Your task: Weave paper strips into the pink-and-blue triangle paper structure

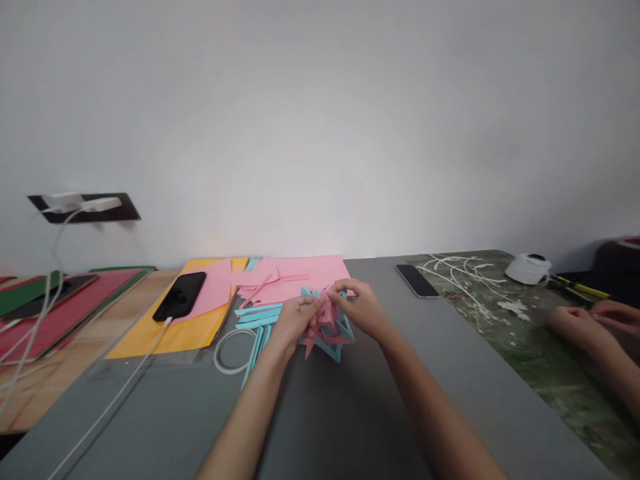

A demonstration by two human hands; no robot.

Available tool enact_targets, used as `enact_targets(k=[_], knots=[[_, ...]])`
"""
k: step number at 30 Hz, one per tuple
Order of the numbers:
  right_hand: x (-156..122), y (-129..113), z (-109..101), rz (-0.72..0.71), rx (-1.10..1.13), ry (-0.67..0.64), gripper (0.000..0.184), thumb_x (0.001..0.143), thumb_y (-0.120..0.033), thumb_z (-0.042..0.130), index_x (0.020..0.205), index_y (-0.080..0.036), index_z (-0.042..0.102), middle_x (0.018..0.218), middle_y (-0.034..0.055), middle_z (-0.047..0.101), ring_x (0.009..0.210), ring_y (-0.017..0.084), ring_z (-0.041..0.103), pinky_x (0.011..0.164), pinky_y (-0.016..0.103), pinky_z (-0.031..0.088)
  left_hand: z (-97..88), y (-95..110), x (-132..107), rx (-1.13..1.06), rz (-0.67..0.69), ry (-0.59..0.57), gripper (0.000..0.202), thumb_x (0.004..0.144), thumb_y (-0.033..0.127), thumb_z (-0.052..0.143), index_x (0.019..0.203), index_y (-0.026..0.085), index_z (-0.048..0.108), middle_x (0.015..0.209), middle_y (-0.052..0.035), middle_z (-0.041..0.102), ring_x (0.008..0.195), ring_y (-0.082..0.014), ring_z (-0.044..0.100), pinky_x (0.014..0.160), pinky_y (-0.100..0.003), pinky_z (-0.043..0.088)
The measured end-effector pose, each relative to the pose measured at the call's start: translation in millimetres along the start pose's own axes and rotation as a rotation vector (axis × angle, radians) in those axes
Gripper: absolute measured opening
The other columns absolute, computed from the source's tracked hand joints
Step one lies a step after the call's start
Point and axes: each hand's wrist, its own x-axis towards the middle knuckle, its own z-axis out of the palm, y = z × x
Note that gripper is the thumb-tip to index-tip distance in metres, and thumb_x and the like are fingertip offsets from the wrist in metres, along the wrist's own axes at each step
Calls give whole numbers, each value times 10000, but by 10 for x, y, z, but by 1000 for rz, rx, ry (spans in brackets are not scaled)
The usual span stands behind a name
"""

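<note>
A folded paper star (330,327) in pink and light blue, with pointed tips, is held just above or on the grey table (350,413); I cannot tell whether it touches. My left hand (299,320) grips its left side, fingers closed on the pink part. On the upper right, my right hand (361,305) pinches the pink paper at the top between thumb and fingers. Parts of the star are hidden behind both hands. Light blue paper strips (259,317) lie left of my left hand, near a roll of tape (235,351).
Pink paper sheets (320,267) lie against the wall. A black phone (180,297) with a white cable rests on yellow paper (137,340). Another phone (417,281) is to the right. White strings (470,273) and another person's hands (590,327) are over the green mat (530,367).
</note>
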Motion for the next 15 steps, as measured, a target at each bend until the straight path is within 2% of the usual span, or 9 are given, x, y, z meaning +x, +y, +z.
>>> enact_targets(k=[6, 10, 15], knots=[[3, 11, -7, 13, 7, -25, 115, 743, -257, 563, 679, -202, 642, 781, 34, 695, 800, 185, 613, 724, 302, 425, -21, -10, 10, 0, 10, -11, 439, 616, 573, 629, 570, 171, 460, 364, 91, 403, 270, -44, 324, 317, -189, 217], [2, 17, -13, 5, -29, -4, 102, 727, -245, 574, 663, -208, 644, 758, 32, 691, 828, 195, 612, 756, 317, 423, -27, -48, 34, 18, 16, -1, 416, 640, 556, 620, 591, 165, 487, 359, 86, 414, 266, -50, 328, 313, -190, 203], [-9, -44, -5, 28, 28, -9, 130, 741, -256, 564, 660, -204, 651, 770, 36, 697, 843, 198, 618, 714, 296, 420, -12, -23, 5, 13, 7, 5, 414, 629, 549, 633, 584, 169, 476, 355, 91, 411, 259, -50, 336, 309, -187, 221]])
